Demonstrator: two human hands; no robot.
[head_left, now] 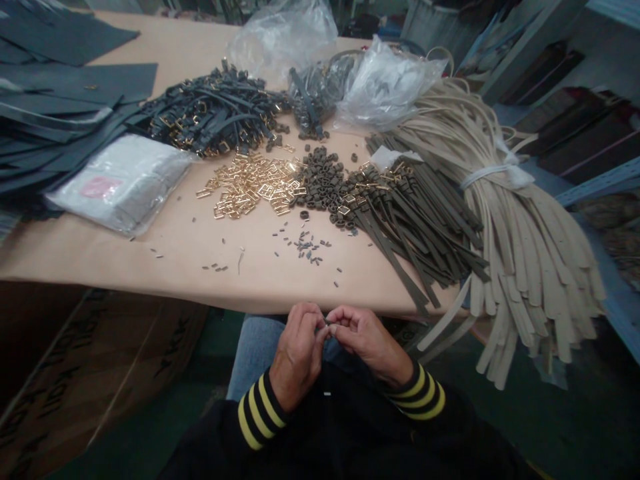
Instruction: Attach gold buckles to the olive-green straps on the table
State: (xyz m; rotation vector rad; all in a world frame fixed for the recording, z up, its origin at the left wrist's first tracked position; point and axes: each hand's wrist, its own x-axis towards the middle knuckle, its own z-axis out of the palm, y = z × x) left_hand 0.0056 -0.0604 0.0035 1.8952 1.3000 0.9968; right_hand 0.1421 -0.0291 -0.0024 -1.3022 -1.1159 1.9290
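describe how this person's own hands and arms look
Both hands, left and right, are bare, with no gloves. The sleeves are black, their cuffs ringed with bright yellow stripes. Whether any ring is worn cannot be told.

Downward head view, edges blurry

I can pass across the front of the table (265, 283), left of centre, over small scattered pieces (307, 248). Gold buckles (257, 183) and dark loops (323, 179) block the middle; olive straps (417, 220) and a beige bundle (520, 233) obstruct the right.
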